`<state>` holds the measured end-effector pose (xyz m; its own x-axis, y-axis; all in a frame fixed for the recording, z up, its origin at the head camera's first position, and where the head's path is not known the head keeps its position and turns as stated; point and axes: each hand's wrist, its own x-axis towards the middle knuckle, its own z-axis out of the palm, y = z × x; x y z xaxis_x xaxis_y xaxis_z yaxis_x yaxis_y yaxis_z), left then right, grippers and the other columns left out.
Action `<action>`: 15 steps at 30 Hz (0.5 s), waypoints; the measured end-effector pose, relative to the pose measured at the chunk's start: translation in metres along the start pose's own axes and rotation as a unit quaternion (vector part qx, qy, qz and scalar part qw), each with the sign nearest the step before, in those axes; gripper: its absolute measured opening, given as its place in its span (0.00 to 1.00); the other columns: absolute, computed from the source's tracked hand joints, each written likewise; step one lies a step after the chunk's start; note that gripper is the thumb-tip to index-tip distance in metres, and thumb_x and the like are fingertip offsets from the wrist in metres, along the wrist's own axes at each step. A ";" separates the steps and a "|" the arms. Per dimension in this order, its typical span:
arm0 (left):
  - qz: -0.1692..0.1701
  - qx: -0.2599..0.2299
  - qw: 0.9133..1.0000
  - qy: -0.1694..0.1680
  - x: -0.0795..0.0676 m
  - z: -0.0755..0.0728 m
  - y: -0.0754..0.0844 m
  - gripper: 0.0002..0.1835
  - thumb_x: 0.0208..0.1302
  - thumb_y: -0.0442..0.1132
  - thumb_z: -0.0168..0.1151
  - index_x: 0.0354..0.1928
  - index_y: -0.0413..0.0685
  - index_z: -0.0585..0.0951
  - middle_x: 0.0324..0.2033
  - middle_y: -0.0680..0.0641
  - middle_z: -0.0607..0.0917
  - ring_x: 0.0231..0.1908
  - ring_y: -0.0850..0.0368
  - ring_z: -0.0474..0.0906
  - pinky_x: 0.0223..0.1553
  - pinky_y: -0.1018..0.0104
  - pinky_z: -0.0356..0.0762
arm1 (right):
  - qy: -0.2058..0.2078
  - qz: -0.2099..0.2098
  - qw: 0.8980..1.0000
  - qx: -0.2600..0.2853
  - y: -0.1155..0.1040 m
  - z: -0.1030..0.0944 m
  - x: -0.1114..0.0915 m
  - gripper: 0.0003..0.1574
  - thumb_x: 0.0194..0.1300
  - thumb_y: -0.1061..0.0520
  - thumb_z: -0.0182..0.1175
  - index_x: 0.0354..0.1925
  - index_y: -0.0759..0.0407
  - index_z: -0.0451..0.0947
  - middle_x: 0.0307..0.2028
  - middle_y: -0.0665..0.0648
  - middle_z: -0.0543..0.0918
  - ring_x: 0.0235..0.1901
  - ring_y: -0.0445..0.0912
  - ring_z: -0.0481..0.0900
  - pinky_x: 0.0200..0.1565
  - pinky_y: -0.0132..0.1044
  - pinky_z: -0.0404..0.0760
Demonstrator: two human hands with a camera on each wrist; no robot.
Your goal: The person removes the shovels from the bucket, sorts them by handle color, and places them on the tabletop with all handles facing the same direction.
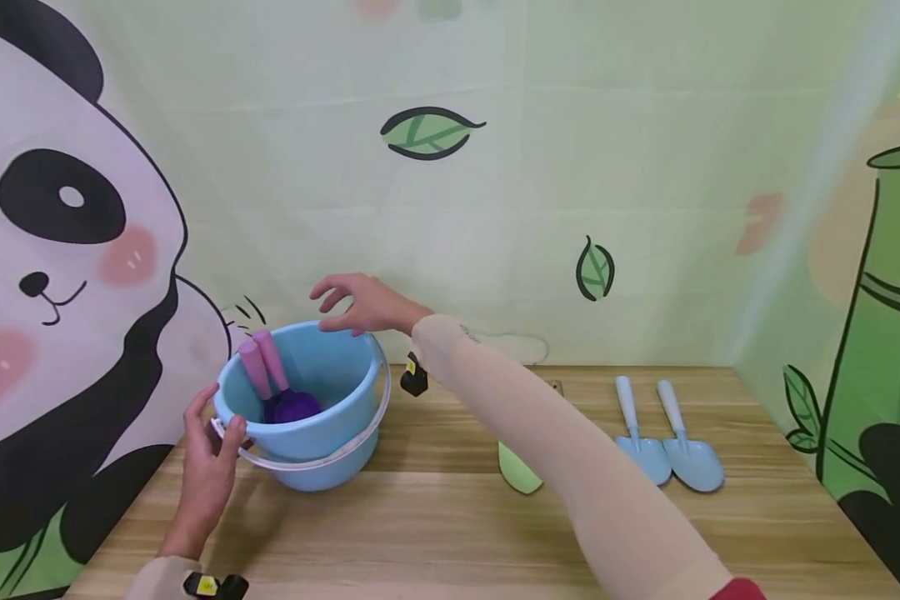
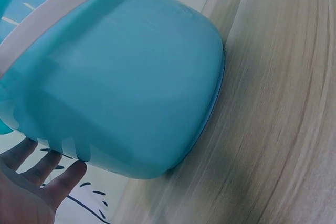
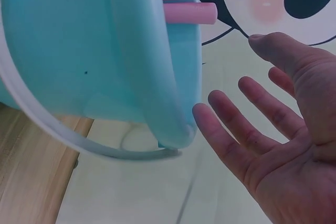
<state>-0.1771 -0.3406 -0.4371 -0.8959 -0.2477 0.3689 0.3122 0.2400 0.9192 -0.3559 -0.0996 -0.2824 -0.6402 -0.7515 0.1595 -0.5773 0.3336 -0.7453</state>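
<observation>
A light blue bucket (image 1: pixel 300 446) with a white handle (image 1: pixel 337 450) stands on the wooden table at the left. Inside lean two toy shovels with pink handles (image 1: pixel 270 360) and purple heads (image 1: pixel 297 407). My left hand (image 1: pixel 208 462) rests against the near-left side of the bucket, thumb by the rim; in the left wrist view its straight, spread fingers (image 2: pixel 65 182) touch the wall. Over the back right of the rim hovers my right hand (image 1: pixel 371 305), holding nothing. The right wrist view shows its fingers (image 3: pixel 231 145) spread, apart from the rim.
Two light blue toy shovels (image 1: pixel 693 462) lie side by side at the table's right. A light green object (image 1: pixel 519 468) is partly hidden under my right forearm. Behind the table hangs a printed cloth (image 1: pixel 525 183) with a panda and leaves.
</observation>
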 end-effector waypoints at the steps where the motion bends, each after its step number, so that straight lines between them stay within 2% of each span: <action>1: 0.000 0.000 1.000 -0.001 0.000 0.000 0.000 0.35 0.80 0.39 0.49 0.80 0.63 0.47 0.74 0.35 0.58 0.69 0.35 0.61 0.50 0.81 0.75 | 0.000 0.003 1.000 -0.001 0.000 0.001 0.001 0.33 0.66 0.52 0.72 0.66 0.50 0.73 0.60 0.59 0.81 0.45 0.45 0.86 0.42 0.39 0.88; 7: -0.004 0.002 1.000 0.003 -0.001 0.000 0.001 0.35 0.80 0.39 0.49 0.80 0.63 0.48 0.74 0.35 0.59 0.68 0.39 0.62 0.50 0.82 0.75 | -0.003 0.023 1.000 -0.004 -0.003 0.005 0.005 0.34 0.65 0.53 0.72 0.66 0.49 0.73 0.59 0.56 0.81 0.50 0.46 0.83 0.42 0.41 0.88; 10: -0.004 0.000 1.000 0.002 -0.001 -0.001 0.001 0.35 0.80 0.39 0.50 0.80 0.63 0.47 0.74 0.35 0.59 0.69 0.38 0.61 0.50 0.82 0.75 | -0.006 0.024 1.000 -0.006 -0.007 0.007 0.007 0.34 0.65 0.54 0.72 0.67 0.50 0.72 0.60 0.58 0.81 0.51 0.47 0.82 0.43 0.43 0.88; 15: -0.001 0.004 1.000 0.001 0.000 -0.001 0.001 0.35 0.80 0.40 0.50 0.80 0.63 0.47 0.74 0.35 0.59 0.69 0.37 0.61 0.50 0.84 0.74 | -0.012 0.028 0.999 -0.014 -0.015 0.009 0.013 0.35 0.65 0.54 0.72 0.68 0.50 0.72 0.60 0.58 0.81 0.52 0.47 0.82 0.42 0.41 0.88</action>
<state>-0.1769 -0.3416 -0.4360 -0.8957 -0.2498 0.3680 0.3087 0.2465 0.9187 -0.3509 -0.1191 -0.2747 -0.6597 -0.7446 0.1020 -0.5554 0.3916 -0.7336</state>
